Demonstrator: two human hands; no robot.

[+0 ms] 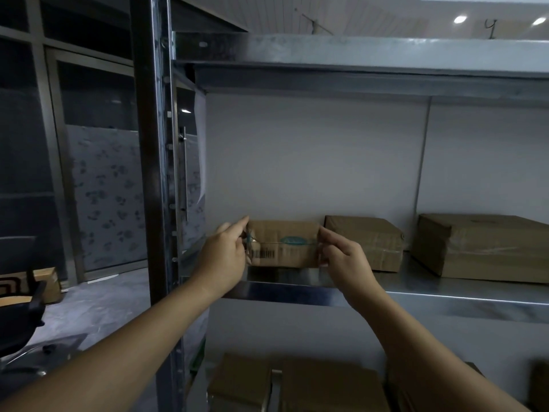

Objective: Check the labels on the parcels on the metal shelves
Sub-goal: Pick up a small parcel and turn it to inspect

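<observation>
Left hand (225, 251) and right hand (341, 257) grip the ends of a small brown cardboard parcel (285, 243), fingers curled round it. Two larger brown taped boxes (365, 242) sit beside it on the steel shelf (416, 289).

Middle shelf (416, 288), bare reflective metal: we counted three cardboard parcels in a row. Leftmost was a small barcoded parcel (285, 248) near the front edge; we could not tell whether it rested fully on the metal. Just beside it to the right, a taped medium parcel (368, 242) lay flat. Further right, set apart, lay a larger parcel (481, 248), cut off by the frame. On the lower shelf (275, 394) we noted two flat boxes (329, 388) side by side.
</observation>
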